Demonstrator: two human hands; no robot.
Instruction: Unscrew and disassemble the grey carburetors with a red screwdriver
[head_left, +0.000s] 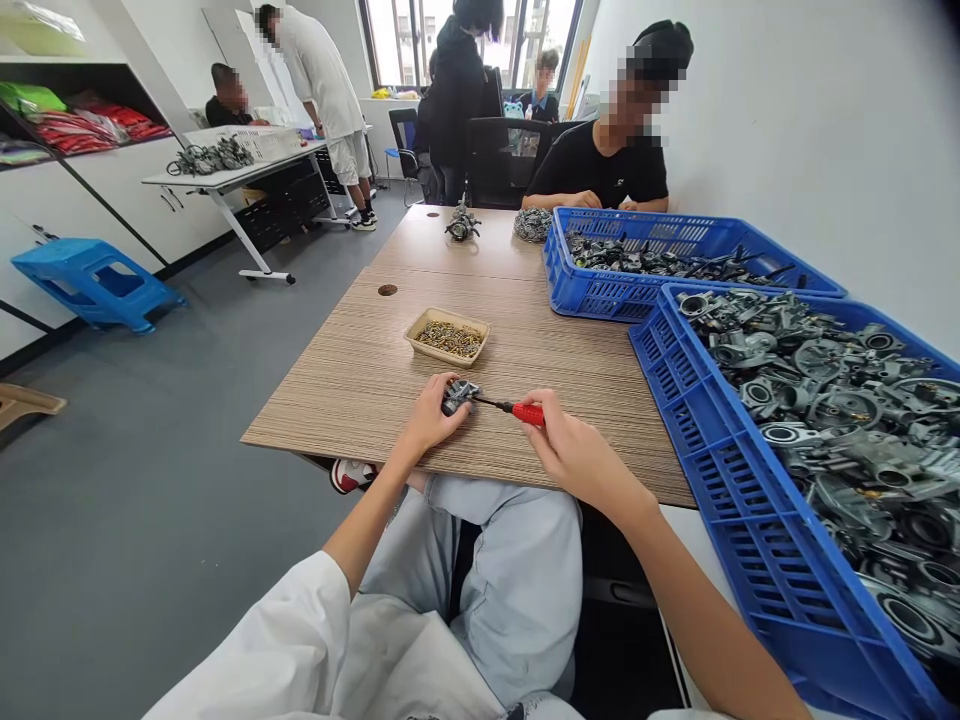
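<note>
My left hand point(433, 418) is closed around a small grey metal part point(463, 393), which looks like a carburetor body, near the front of the wooden table point(360, 400). In my right hand point(562, 440) is a screwdriver point(527, 413) with a red handle and a dark shaft. The shaft points left, and its tip meets the right side of the metal part; the exact contact point is too small to make out. Just beyond my left hand stands a tan tray point(448, 357) holding many small brass-coloured pieces.
On the right, a blue crate point(697, 470) is heaped with metal castings, and another blue crate point(592, 296) behind it holds dark parts. A metal assembly point(463, 222) and a pile of small parts point(532, 225) lie at the far end. A person in black point(615, 170) sits there.
</note>
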